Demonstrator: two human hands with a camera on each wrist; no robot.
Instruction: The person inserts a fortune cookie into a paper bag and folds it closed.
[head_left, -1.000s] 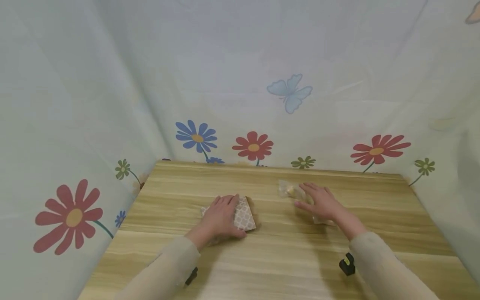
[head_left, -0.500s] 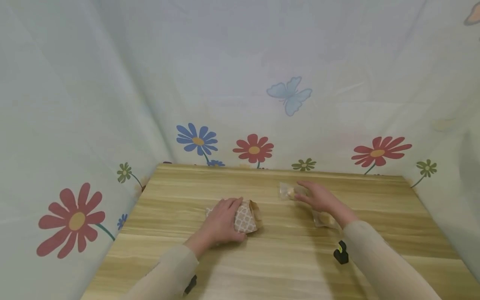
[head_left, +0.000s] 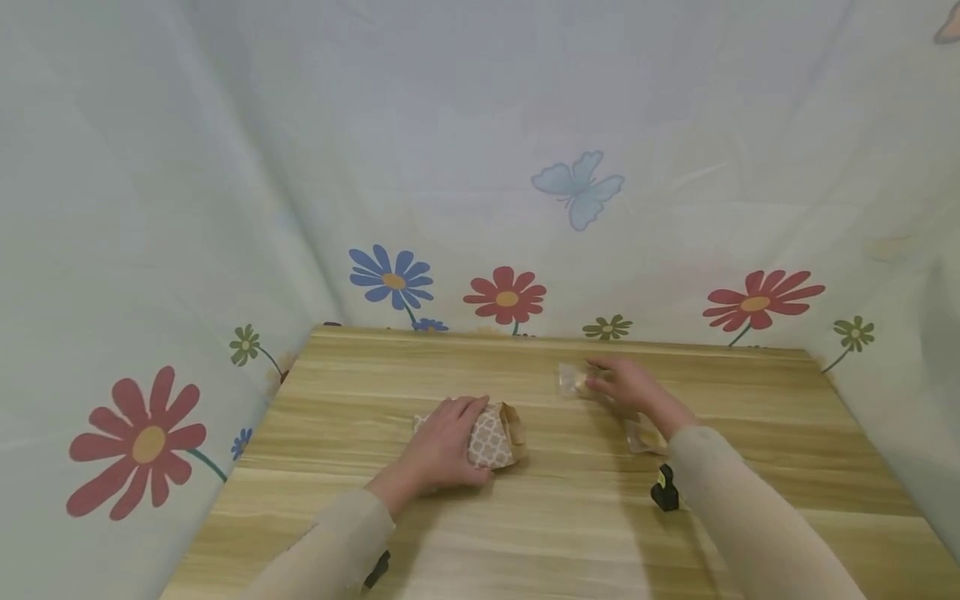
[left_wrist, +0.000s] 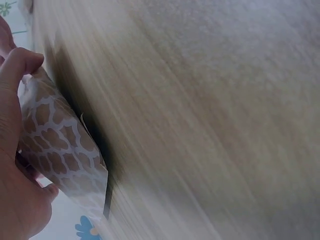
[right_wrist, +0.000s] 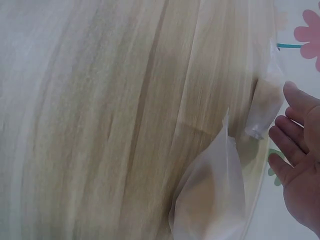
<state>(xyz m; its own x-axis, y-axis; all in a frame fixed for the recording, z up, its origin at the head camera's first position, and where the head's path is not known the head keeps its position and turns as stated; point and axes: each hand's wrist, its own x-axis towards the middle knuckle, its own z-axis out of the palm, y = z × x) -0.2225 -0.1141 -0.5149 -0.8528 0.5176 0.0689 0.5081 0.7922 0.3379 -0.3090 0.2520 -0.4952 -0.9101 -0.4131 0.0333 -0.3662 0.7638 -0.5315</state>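
Note:
My left hand (head_left: 444, 446) grips a small paper bag (head_left: 491, 438) with a white lattice pattern, lying on the wooden table. The bag's mouth faces right and stands partly spread, showing brown paper. In the left wrist view, thumb and fingers lie on either side of the bag (left_wrist: 60, 145). My right hand (head_left: 632, 388) reaches over a clear packet (head_left: 568, 380) with something pale yellow inside. In the right wrist view its relaxed fingers are right beside that packet (right_wrist: 266, 97). A second translucent packet (head_left: 643, 436), with a tan item inside, lies under the right forearm.
The wooden table (head_left: 525, 533) ends at a back edge against a pale curtain (head_left: 450, 125) printed with flowers and a butterfly. Black wrist-worn pieces show below each sleeve, one black piece (head_left: 664, 490) at the right and another black piece (head_left: 377, 569) at the left.
My right hand has moved left and away from me, onto the far packet, uncovering more of the nearer one. The paper bag has turned slightly and its mouth has spread wider.

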